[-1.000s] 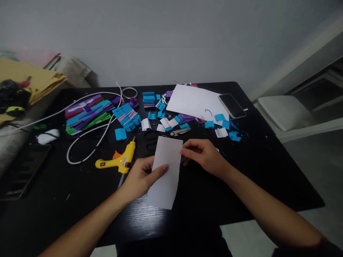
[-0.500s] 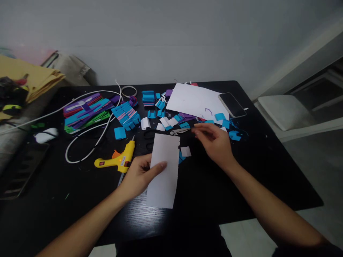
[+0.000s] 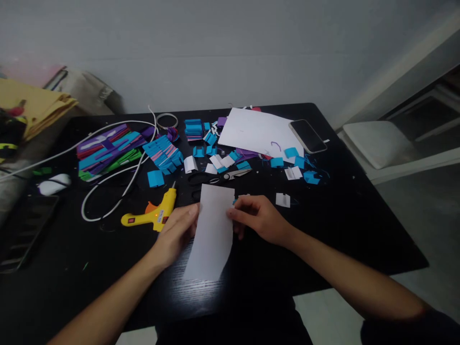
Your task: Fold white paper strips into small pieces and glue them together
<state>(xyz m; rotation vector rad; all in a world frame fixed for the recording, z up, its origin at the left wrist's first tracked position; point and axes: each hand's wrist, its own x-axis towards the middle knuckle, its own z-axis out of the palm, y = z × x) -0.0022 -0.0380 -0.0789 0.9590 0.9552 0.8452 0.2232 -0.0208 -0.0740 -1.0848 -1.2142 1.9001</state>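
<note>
A white paper strip [image 3: 212, 235] is held upright-lengthwise above the black table [image 3: 323, 239]. My left hand [image 3: 178, 230] grips its left edge, thumb towards the upper part. At the right edge, my right hand [image 3: 260, 218] pinches the strip between thumb and fingers. Black-handled scissors [image 3: 228, 177] lie just beyond the strip, blades pointing right. To the left of my left hand rests a yellow glue gun [image 3: 158, 213] with a small orange light on it.
Blue and white paper pieces [image 3: 215, 163] lie mid-table. Stacks of coloured strips [image 3: 111, 148] and a white cable [image 3: 84, 206] are at the left. A large white sheet [image 3: 255, 132] and a phone [image 3: 308, 135] sit at the back; a white stool [image 3: 377, 143] stands right.
My right hand has come in from the small pieces to the strip's right edge and closed on it. My left hand's thumb has moved to the left edge. A small white piece now lies farther right.
</note>
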